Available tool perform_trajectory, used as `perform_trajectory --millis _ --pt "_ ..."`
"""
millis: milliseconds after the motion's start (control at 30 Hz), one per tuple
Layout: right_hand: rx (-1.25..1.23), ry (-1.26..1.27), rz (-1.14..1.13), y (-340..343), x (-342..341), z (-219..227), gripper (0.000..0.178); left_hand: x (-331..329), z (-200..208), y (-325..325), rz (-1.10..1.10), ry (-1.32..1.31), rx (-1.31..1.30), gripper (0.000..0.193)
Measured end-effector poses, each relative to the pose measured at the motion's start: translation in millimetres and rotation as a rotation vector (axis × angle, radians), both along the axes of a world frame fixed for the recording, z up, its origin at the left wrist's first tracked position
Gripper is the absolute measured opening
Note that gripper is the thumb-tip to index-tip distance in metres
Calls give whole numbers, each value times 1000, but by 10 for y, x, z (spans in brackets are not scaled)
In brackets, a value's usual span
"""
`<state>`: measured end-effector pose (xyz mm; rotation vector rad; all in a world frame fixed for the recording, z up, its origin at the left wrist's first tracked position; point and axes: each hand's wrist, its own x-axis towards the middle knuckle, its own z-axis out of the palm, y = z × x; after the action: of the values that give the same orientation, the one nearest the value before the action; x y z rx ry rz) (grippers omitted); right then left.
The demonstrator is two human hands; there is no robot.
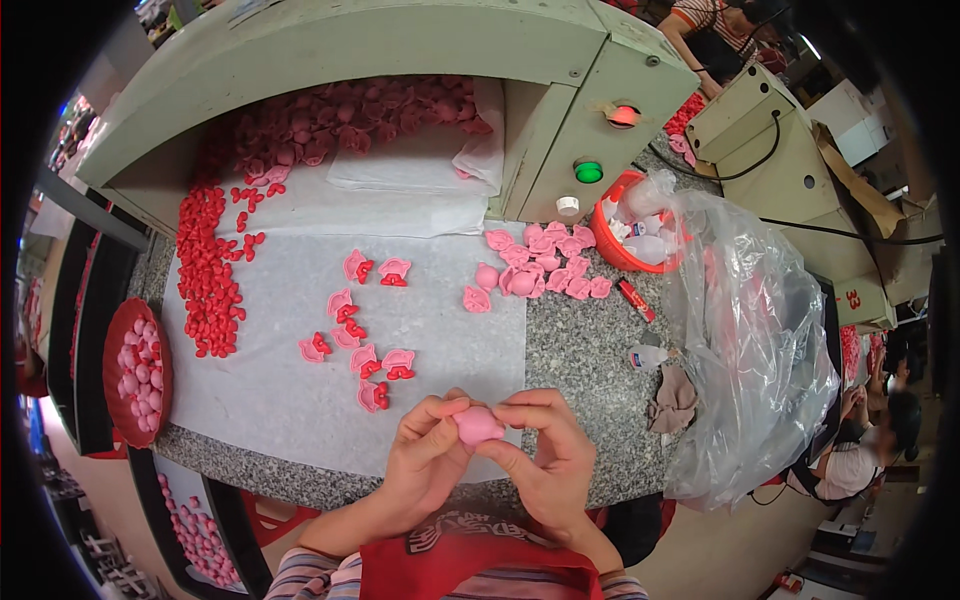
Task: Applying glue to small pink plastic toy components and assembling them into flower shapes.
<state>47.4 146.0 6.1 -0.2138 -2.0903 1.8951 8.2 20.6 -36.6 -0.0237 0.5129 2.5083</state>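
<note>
A smooth pink rounded piece [478,425] is pinched between my two hands near the front edge of the bench. Thumb and fingers of my left hand [425,460] close on its left side, while my right hand [545,455] grips it from the right. Beyond my hands, several pink shell-like pieces, each with a small red part [373,396], lie scattered on the white sheet [270,400]. Farther right sits a cluster of loose pink pieces [520,280]. At the left, a long heap of small red parts [208,290] covers the sheet.
A green-grey machine [400,45] with an opening full of pink pieces stands behind. An orange basket [605,245] of bottles, a clear plastic bag [750,370], a small bottle [648,356] and a brown cloth [674,400] lie right. A red basket [120,420] holds pink balls, left.
</note>
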Motion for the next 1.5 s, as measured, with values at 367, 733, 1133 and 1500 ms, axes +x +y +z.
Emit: perform_trajectory --millis 367,733,1133,1500 --pt "35 38 -60 55 20 3 22 -9 7 90 -28 24 32 16" --pt "79 -258 271 285 -217 372 23 -382 403 -133 -319 580 -732 35" --pt "543 87 -95 61 -24 190 33 -224 168 -97 -355 36 -169 47" --pt "645 223 39 29 -84 202 30 -176 27 -172 -248 158 -92 35"
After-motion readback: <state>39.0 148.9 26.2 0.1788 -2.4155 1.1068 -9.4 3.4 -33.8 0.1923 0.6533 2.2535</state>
